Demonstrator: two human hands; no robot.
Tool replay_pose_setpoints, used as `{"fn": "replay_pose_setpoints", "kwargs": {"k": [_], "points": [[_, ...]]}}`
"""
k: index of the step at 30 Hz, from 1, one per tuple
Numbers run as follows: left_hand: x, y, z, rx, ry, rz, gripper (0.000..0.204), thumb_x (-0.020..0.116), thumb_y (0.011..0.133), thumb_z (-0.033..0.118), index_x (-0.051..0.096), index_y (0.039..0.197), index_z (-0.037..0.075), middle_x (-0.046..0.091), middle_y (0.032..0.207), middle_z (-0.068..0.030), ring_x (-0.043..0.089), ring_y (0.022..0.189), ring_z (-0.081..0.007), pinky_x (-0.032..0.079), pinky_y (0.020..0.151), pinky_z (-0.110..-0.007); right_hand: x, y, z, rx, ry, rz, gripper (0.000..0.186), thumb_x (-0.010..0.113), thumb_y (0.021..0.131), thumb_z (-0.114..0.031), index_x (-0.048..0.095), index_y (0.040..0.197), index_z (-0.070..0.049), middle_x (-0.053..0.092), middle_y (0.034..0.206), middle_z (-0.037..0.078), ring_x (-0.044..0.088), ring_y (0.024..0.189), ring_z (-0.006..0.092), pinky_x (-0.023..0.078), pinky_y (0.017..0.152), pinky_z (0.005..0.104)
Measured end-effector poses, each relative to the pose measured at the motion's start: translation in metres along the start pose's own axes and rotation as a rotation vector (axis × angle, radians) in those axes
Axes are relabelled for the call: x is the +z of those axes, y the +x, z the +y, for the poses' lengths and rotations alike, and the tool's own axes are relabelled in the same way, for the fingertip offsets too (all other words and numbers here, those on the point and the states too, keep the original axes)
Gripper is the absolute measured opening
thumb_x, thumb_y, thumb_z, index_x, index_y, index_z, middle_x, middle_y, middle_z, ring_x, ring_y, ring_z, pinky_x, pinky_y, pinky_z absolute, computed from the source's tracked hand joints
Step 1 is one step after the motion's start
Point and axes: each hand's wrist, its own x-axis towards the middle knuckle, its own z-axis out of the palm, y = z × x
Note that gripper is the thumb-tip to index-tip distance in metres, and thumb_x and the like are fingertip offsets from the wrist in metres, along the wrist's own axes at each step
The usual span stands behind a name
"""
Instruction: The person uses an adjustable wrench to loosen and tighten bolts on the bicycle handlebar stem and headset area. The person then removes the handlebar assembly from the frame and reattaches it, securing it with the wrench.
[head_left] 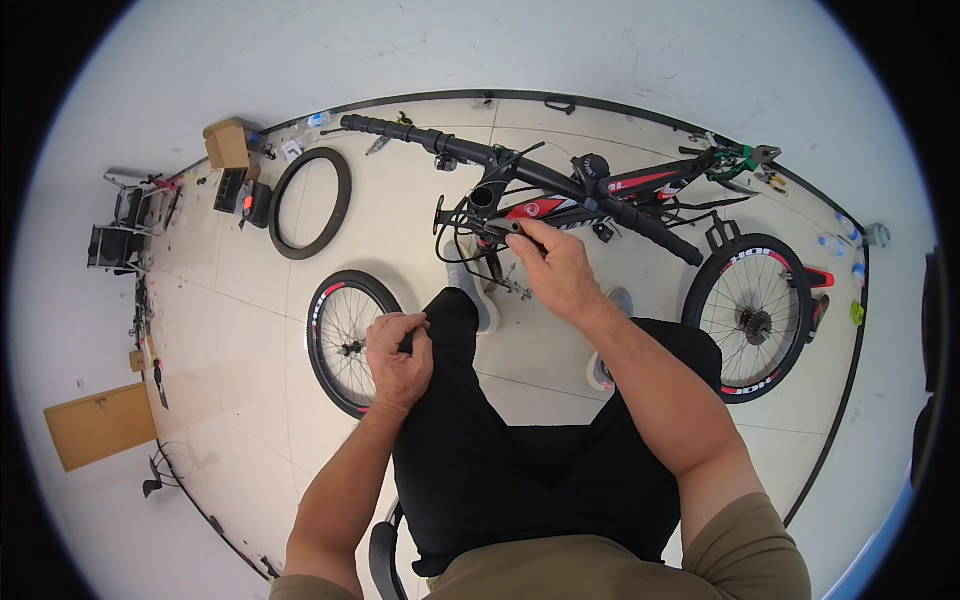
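In front of me a red, black and white bicycle frame (535,210) lies with its black handlebar (480,152) slanting across it. My right hand (562,275) is closed at the front of the frame, thumb and fingers pinching a small dark part (503,227) beside the round tube opening and the black cables. What kind of part it is I cannot make out. Over my left knee, my left hand (398,365) has its fingers curled in; anything inside them is hidden. Beyond that hand a spoked wheel (325,345) with a black tyre is partly covered by it.
Another wheel with a sprocket cluster (757,325) is at the right. A loose tyre (342,190) lies at the far left, near an open cardboard box (228,145). Green-handled pliers (752,158) and bottles (830,243) are along the right wall. A folded chair (120,225) stands at left.
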Motion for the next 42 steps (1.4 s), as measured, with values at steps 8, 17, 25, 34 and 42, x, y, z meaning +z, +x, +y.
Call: {"fn": "replay_pose_setpoints", "kwargs": {"k": [8, 17, 25, 34, 42], "points": [[0.0006, -0.0017, -0.0032, 0.01, 0.001, -0.001, 0.02, 0.063, 0.082, -0.005, 0.07, 0.097, 0.005, 0.072, 0.087, -0.0066, 0.065, 0.089, -0.0235, 0.048, 0.086, -0.034, 0.0001, -0.0018, 0.0035, -0.118, -0.034, 0.047, 0.033, 0.069, 0.091, -0.016, 0.068, 0.12, 0.0, 0.068, 0.095, 0.02, 0.067, 0.084, 0.0318, 0.051, 0.076, 0.0374], [0.0004, -0.0017, -0.0015, 0.002, 0.001, 0.001, 0.02, 0.063, 0.082, -0.005, 0.07, 0.098, 0.005, 0.072, 0.088, -0.0072, 0.065, 0.09, -0.0238, 0.048, 0.086, -0.034, 0.0014, -0.0011, 0.0038, 0.013, 0.058, -0.002, 0.036, 0.07, 0.093, -0.011, 0.066, 0.127, -0.001, 0.07, 0.098, 0.009, 0.061, 0.085, 0.0141, 0.049, 0.079, 0.0281], [0.0022, -0.0022, -0.0032, -0.004, -0.012, -0.002, 0.02, 0.063, 0.082, -0.005, 0.07, 0.097, 0.005, 0.072, 0.088, -0.0075, 0.065, 0.09, -0.0238, 0.049, 0.086, -0.034, 0.0024, -0.0011, 0.0042, 0.006, 0.044, 0.016, 0.037, 0.07, 0.093, -0.011, 0.066, 0.128, -0.002, 0.07, 0.099, 0.009, 0.062, 0.087, 0.0143, 0.049, 0.081, 0.0281], [0.0016, -0.0017, -0.0004, -0.015, -0.003, -0.006, 0.02, 0.063, 0.082, -0.005, 0.07, 0.097, 0.005, 0.072, 0.088, -0.0073, 0.065, 0.09, -0.0235, 0.049, 0.085, -0.034, 0.0066, -0.0013, 0.0069, -0.071, 0.011, 0.075, 0.036, 0.068, 0.091, -0.014, 0.067, 0.125, -0.001, 0.069, 0.099, 0.02, 0.067, 0.089, 0.0277, 0.052, 0.081, 0.0353], [0.0009, -0.0014, -0.0012, -0.001, 0.0, -0.003, 0.019, 0.063, 0.082, -0.005, 0.07, 0.096, 0.005, 0.072, 0.089, -0.0077, 0.065, 0.089, -0.0237, 0.049, 0.085, -0.034, 0.0046, -0.0021, 0.0006, -0.088, -0.015, 0.074, 0.032, 0.067, 0.092, -0.014, 0.067, 0.121, 0.001, 0.069, 0.099, 0.022, 0.068, 0.092, 0.0329, 0.052, 0.082, 0.0379]]}}
